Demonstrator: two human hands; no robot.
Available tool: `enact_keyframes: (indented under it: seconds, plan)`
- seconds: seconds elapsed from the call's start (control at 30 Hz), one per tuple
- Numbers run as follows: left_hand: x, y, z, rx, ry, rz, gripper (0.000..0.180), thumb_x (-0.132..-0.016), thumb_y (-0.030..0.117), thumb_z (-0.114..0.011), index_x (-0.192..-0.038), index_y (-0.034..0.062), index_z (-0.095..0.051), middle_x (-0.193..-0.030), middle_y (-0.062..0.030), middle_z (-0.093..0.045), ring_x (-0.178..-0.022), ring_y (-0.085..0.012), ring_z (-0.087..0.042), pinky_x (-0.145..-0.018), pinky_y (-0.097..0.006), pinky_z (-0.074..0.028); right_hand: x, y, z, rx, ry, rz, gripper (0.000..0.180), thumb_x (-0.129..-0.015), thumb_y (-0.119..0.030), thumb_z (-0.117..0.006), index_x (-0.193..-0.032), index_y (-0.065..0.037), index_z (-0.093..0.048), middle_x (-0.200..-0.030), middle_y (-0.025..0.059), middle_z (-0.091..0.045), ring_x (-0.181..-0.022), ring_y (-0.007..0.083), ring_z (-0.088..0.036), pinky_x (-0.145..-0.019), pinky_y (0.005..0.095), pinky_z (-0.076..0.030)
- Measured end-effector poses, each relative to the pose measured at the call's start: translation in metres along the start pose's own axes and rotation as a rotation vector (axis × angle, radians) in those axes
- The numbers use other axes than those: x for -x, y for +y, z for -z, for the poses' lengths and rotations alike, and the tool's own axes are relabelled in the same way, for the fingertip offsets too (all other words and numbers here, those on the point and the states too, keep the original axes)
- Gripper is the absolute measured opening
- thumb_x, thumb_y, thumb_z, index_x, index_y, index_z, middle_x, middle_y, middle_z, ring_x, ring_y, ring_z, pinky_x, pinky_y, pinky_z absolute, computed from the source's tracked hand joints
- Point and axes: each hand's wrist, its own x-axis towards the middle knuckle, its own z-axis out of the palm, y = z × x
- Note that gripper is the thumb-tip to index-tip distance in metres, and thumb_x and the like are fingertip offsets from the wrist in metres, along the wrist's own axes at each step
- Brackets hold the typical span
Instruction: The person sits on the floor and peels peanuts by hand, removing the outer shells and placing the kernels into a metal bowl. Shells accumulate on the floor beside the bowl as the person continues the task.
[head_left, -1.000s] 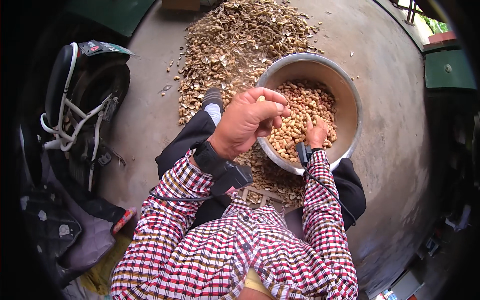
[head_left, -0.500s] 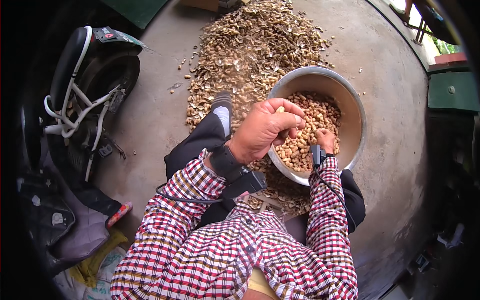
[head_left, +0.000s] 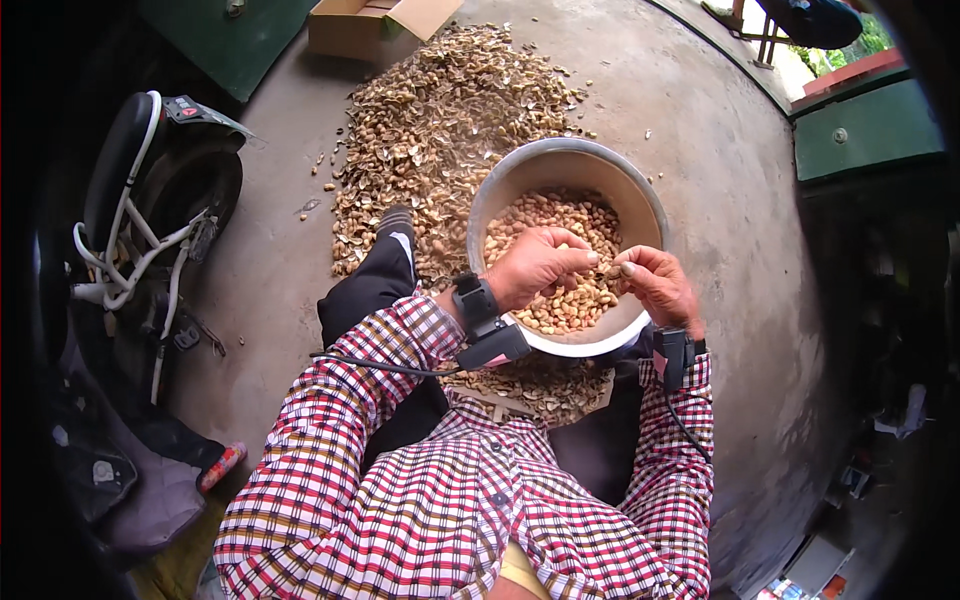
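A wide metal basin (head_left: 645,215) stands in front of me, part filled with peanuts (head_left: 550,315), some in the shell and some reddish kernels. Over it, my left hand (head_left: 535,270) is closed, with a pale peanut between thumb and fingers. My right hand (head_left: 662,287) is pinched above the basin's right side, its fingertips close to the left ones. It grips what looks like a peanut, mostly covered by the fingers. Both wrists wear black strapped devices with cables.
A large heap of peanut shells (head_left: 430,120) spreads over the concrete floor (head_left: 280,150) beyond and left of the basin. More shells lie between my legs. An open cardboard box (head_left: 360,35) sits behind the heap. A two-wheeler (head_left: 140,220) stands at left, a green cabinet (head_left: 868,135) at far right.
My right hand has come up out of the peanuts to meet the left. The left hand has lowered slightly toward it. The view has shifted, so the basin sits further left.
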Motion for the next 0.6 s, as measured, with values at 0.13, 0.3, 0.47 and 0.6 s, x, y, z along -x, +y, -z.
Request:
enact_keyframes:
  seconds: [0.13,0.3,0.47,0.6]
  plan:
    - [-0.005,-0.006,-0.006,-0.113,-0.078,0.044,0.013,-0.081,0.014,-0.069,-0.090,0.0047,-0.066,-0.072,-0.0008,-0.063,-0.053,-0.0036,-0.053,-0.043,-0.017,-0.035,0.002,0.000,-0.015,0.015,0.040,-0.026,0.018,-0.084,-0.019,-0.064,-0.087,-0.001,-0.062,-0.077,0.0026,-0.061,-0.070,0.0090,-0.055,-0.065,0.0231,-0.044]
    - [-0.004,0.000,-0.008,-0.142,-0.102,0.063,0.012,-0.081,0.014,-0.068,-0.087,0.0042,-0.065,-0.070,-0.0012,-0.063,-0.053,-0.0038,-0.052,-0.044,-0.017,-0.035,-0.001,-0.010,-0.027,-0.035,0.077,-0.029,0.023,-0.085,-0.024,-0.063,-0.088,-0.001,-0.061,-0.079,0.0017,-0.060,-0.071,0.0076,-0.054,-0.065,0.0214,-0.043]
    - [0.001,0.006,-0.018,-0.087,-0.122,-0.047,0.011,-0.083,0.014,-0.066,-0.086,0.0048,-0.064,-0.065,0.0008,-0.058,-0.050,-0.0027,-0.047,-0.044,-0.017,-0.033,0.007,-0.017,-0.033,-0.074,0.136,0.037,0.018,-0.085,-0.018,-0.063,-0.091,-0.001,-0.061,-0.082,0.0018,-0.061,-0.072,0.0075,-0.055,-0.068,0.0215,-0.044]
    - [-0.001,0.003,-0.020,-0.106,-0.151,-0.053,0.011,-0.085,0.016,-0.064,-0.086,0.0050,-0.063,-0.064,0.0014,-0.056,-0.049,-0.0024,-0.044,-0.043,-0.017,-0.031,0.010,-0.010,-0.030,-0.058,0.169,0.047,0.015,-0.085,-0.014,-0.063,-0.092,-0.001,-0.061,-0.083,0.0020,-0.062,-0.074,0.0078,-0.056,-0.070,0.0218,-0.045]
